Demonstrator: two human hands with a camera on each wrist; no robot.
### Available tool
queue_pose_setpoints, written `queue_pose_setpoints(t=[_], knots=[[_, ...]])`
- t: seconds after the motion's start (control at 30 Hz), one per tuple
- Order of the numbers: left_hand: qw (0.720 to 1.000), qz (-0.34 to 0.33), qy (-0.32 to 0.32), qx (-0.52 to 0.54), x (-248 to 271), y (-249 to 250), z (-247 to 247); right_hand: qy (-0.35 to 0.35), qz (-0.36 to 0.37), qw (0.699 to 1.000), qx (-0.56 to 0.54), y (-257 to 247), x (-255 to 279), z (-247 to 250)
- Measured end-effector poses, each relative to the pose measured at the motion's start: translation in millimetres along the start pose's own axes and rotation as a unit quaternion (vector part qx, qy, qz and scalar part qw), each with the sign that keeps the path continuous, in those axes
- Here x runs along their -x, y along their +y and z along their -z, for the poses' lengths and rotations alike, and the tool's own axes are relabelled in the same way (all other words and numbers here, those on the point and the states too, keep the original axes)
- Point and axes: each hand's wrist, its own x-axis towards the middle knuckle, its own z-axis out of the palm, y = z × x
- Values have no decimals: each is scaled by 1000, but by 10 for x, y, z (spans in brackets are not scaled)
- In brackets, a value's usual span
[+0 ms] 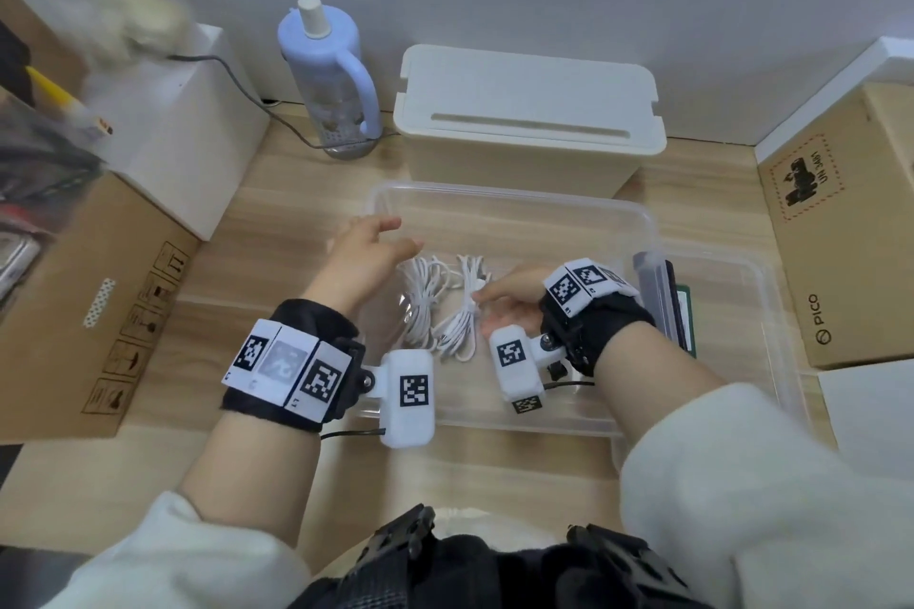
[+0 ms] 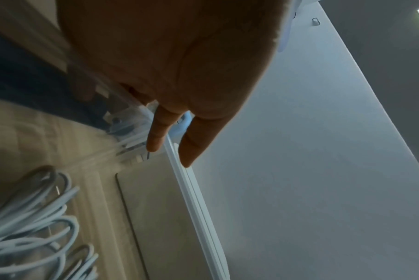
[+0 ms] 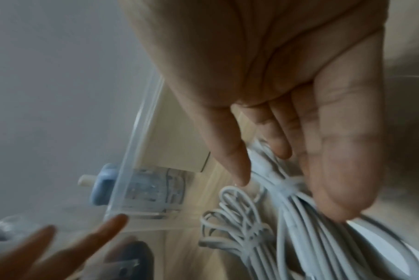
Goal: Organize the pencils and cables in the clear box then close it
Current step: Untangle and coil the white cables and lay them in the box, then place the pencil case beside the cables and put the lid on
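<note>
The clear box (image 1: 514,193) stands open on the wooden desk. Two coiled white cable bundles lie inside it, one on the left (image 1: 420,302) and one on the right (image 1: 462,326). My left hand (image 1: 408,234) hovers over the box's left side with relaxed, spread fingers and holds nothing; the left wrist view shows this left hand (image 2: 170,155) empty above the cables (image 2: 36,227). My right hand (image 1: 482,312) reaches into the box. In the right wrist view the right hand (image 3: 292,193) has straight fingers touching the right bundle (image 3: 299,236). I see no pencils.
A clear lid (image 1: 771,312) lies right of the box, with dark flat items (image 1: 670,302) by the box's right wall. Behind stand a white lidded box (image 1: 529,114) and a blue bottle (image 1: 326,74). Cardboard boxes flank the desk at left (image 1: 99,302) and right (image 1: 841,223).
</note>
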Motion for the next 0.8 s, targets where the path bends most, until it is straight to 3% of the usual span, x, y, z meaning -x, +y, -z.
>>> queue_pose_setpoints(t=[0.07,0.13,0.23,0.37,0.5,0.67,0.73,0.8], knots=[[1000,2,-2,12,-14,-3,3,29,39,999,24,-18,121,8],[1000,0,7,4,-31,-16,-8,85,126,988,21,-29,359,49],[1000,0,17,-22,-44,-26,-31,156,249,955,-44,53,867,204],[1000,-5,17,-24,-69,-15,-62,268,306,898,-168,443,1364,601],[999,-5,21,-40,-79,-23,-59,334,199,874,-292,1149,1141,973],[998,-3,18,-64,-102,1,-60,296,74,891,-335,1697,736,910],[998,2,16,-65,-112,-5,-54,292,51,916,-270,1755,658,876],[998,8,13,-60,-119,-10,-51,321,18,941,-103,1765,598,850]])
